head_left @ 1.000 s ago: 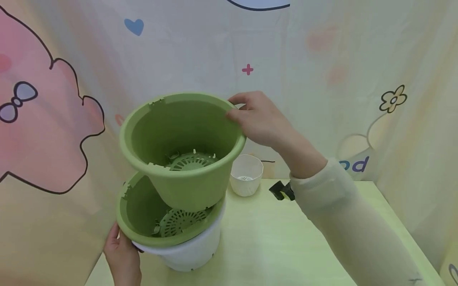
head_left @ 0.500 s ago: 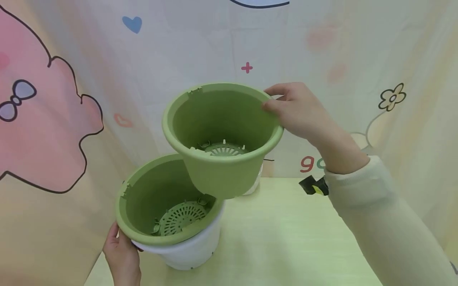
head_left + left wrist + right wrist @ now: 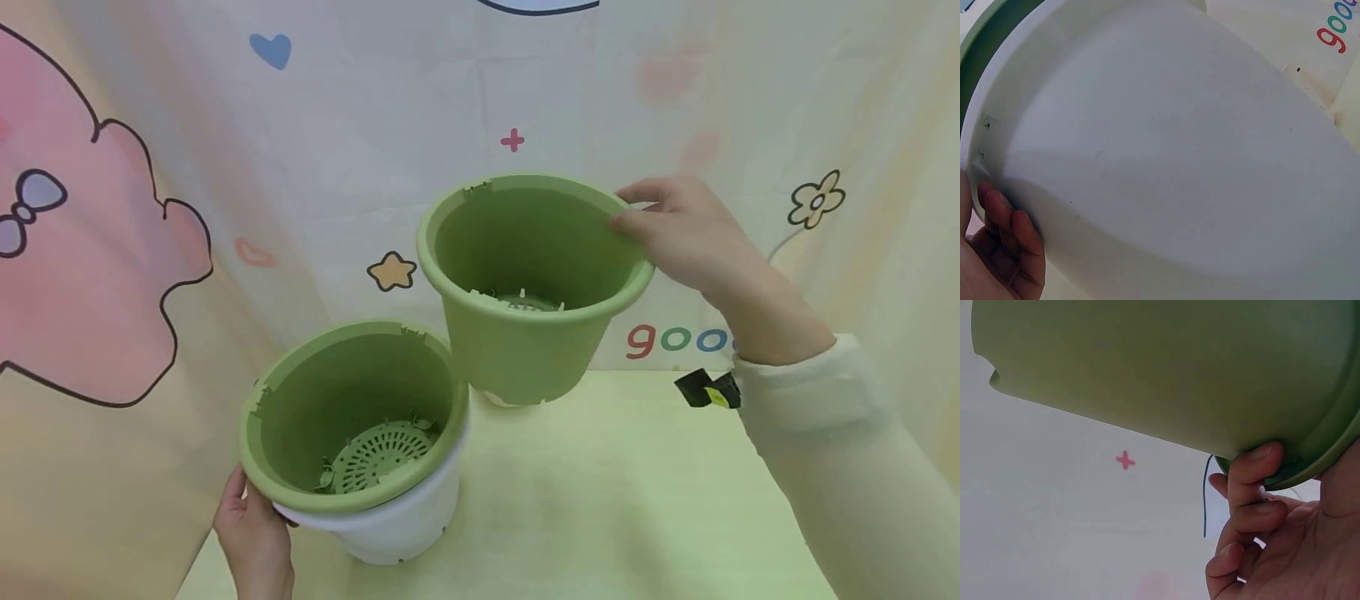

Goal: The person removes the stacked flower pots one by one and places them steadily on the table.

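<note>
My right hand (image 3: 693, 229) pinches the rim of a green plastic flowerpot (image 3: 525, 354) in the head view, holding it in the air right of centre. Inside it, part of a slotted base shows. In the right wrist view, fingers (image 3: 1257, 462) bend under its rim. Lower left, a second green flowerpot (image 3: 352, 502) sits nested in a white flowerpot (image 3: 420, 518), both tilted slightly. My left hand (image 3: 255, 533) grips their rim at the near left side. Up close in the left wrist view, curled fingers (image 3: 1025, 244) touch the underside of the white rim.
Pale green tabletop (image 3: 600, 483) extends right of the stacked pots. A sliver of a small white pot (image 3: 510, 402) shows behind the raised green pot. A printed curtain (image 3: 360, 108) hangs behind and at both sides. A black device (image 3: 708, 389) is by the right cuff.
The right hand has moved the upper green flowerpot rightward, away from over the stacked pots. It now hides most of the small white pot. My left hand has stayed at the stack's rim.
</note>
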`<state>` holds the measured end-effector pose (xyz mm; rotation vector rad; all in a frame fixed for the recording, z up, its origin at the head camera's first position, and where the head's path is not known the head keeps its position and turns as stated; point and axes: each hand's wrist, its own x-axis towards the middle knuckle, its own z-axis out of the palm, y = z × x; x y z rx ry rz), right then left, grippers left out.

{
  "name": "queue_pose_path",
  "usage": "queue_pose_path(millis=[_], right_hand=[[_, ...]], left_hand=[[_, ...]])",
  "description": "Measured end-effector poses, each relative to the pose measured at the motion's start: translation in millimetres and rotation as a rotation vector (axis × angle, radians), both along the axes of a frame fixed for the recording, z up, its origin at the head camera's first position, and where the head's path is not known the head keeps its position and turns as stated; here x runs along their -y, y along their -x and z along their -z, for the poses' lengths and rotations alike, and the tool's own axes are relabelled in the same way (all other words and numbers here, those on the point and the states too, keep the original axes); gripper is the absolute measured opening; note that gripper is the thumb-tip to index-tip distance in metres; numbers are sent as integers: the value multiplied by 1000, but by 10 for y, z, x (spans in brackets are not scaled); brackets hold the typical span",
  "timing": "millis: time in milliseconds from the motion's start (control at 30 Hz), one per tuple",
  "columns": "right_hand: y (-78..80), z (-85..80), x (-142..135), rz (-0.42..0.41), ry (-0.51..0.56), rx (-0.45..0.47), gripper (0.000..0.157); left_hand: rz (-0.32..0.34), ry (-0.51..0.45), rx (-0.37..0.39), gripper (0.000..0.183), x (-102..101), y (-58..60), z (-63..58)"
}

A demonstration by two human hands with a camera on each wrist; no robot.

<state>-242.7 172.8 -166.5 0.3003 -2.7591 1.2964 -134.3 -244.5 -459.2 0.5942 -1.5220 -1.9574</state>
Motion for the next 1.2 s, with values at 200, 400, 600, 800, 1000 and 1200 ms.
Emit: queue_pose_path(millis=[200,400,600,800,1000,1200], right_hand=[[45,116,-212,25,-30,24,42],[93,248,-411,50,-50,41,42],[144,409,-579,71,-59,83,45],[212,603,-748,109,-118,103,48],[275,840,-931,126,-162,140,55],[373,1131,-1076,161,-177,154,54]], left_hand=[[-4,-7,-8,41,0,12,2],[-8,-10,-8,42,-9,10,-6],[-2,-28,-15,42,-8,-1,-7],[1,-41,-20,42,-3,-1,5],[-4,-40,-16,41,-2,-4,3],[0,-35,-2,42,-2,-9,-10]])
